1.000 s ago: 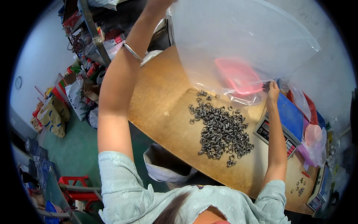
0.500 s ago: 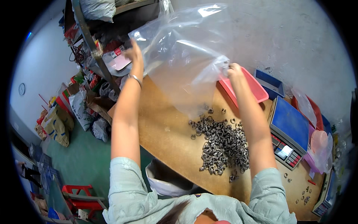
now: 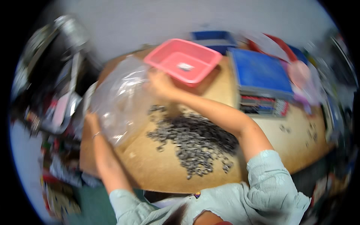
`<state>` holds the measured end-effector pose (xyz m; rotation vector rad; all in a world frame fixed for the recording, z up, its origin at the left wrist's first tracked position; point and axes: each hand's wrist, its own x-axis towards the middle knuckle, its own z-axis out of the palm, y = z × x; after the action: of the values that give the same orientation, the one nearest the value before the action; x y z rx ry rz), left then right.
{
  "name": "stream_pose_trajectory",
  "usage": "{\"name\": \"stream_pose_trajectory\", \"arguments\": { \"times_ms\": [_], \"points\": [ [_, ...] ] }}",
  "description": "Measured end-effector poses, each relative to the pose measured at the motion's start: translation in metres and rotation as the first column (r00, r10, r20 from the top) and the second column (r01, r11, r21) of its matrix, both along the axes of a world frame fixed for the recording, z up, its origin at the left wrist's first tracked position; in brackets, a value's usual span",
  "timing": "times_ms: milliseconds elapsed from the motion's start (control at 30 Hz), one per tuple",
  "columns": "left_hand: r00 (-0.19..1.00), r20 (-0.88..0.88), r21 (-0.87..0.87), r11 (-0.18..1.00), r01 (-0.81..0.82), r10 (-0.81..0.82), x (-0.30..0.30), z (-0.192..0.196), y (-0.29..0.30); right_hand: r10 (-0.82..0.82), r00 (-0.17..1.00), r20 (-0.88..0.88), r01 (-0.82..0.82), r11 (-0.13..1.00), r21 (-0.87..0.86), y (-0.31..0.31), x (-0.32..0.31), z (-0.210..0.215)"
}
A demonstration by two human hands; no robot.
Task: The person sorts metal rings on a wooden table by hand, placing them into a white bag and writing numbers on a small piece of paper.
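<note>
A large clear plastic bag lies slanted over the left part of the brown table. At its lower left edge my left hand is closed on the plastic, its fingers blurred. My right hand grips the bag's right side, also smeared by motion, just in front of a pink plastic tray. Below the right forearm a heap of small dark metal rings or clips spreads over the table. Inside the pink tray sits a small whitish item, too blurred to name.
To the right stands a weighing scale with a blue platform and a keypad. Behind the tray is a blue bin. A few loose metal pieces lie at the right. Cluttered shelving stands at the left.
The bag has come down from the air onto the table's left side. Both hands have moved down and left with it; the view has turned, and the left hand has closed on the bag.
</note>
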<state>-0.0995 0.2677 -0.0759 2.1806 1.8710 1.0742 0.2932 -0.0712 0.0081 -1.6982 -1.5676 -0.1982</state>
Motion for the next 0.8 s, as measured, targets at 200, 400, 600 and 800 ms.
{"name": "stream_pose_trajectory", "arguments": {
  "times_ms": [200,400,600,800],
  "points": [
    [0.9,0.323,0.158,0.954,0.255,-0.294,0.1,0.013,-0.056,0.272,0.918,-0.29,-0.344,0.909,-0.236,-0.296,0.027,0.028],
    [0.643,0.349,0.201,0.725,0.659,-0.681,0.179,0.084,-0.388,-0.811,0.583,-0.057,0.81,0.585,-0.043,-0.473,0.106,-0.047],
    [0.603,-0.218,-0.109,0.633,0.767,-0.768,0.239,0.012,-0.488,-0.728,0.681,0.074,0.72,0.649,-0.246,-0.487,0.128,-0.111],
    [0.723,-0.017,-0.047,0.723,0.689,-0.69,0.208,0.021,-0.537,-0.324,0.946,0.026,0.318,0.905,-0.284,-0.405,0.015,-0.094]
  ]
}}
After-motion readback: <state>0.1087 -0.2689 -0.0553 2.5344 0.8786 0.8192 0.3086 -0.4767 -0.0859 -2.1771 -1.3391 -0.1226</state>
